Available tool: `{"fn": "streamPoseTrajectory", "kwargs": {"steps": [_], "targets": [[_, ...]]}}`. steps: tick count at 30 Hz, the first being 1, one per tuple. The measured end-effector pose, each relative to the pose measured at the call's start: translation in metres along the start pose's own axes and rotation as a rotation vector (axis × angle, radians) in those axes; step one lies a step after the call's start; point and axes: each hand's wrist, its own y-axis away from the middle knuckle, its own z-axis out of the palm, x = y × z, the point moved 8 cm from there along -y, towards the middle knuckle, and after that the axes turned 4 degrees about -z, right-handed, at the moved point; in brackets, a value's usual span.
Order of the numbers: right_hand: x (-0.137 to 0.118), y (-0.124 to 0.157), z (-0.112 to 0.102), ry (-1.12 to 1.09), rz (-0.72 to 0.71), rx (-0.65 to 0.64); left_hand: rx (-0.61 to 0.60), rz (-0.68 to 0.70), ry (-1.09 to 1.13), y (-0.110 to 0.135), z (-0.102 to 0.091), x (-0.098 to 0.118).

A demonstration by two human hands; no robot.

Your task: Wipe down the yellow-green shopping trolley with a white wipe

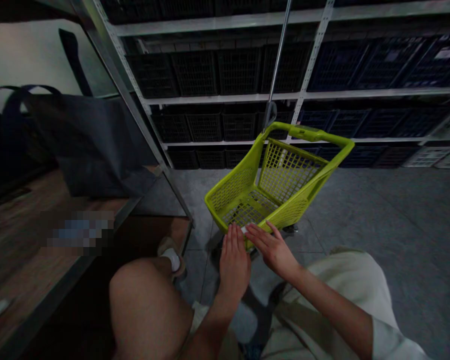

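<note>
Fingers (233, 241) against latticed plastic cart (299, 206)

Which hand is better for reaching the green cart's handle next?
Probably the right hand. The handle is at the cart's far end, off toward the view's right, and the left hand lies farther from it. Both hands are at the near end.

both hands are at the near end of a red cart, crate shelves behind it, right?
The head view shows a yellow-green cart, not a red one. The left hand and right hand are at its near end, with shelves of crates behind it.
</note>
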Motion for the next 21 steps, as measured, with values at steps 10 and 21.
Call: {"fn": "streamPoseTrajectory", "kwargs": {"steps": [10, 21], "targets": [[0.137, 0.046, -0.039, 0.236, 0.394, 0.077, 0.013, 0.015, 0.020, 0.008, -0.004, 0.007], [0.022, 0.033, -0.002, 0.022, 0.201, -0.026, -0.013, 0.005, -0.042, 0.021, 0.003, 0.015]]}}
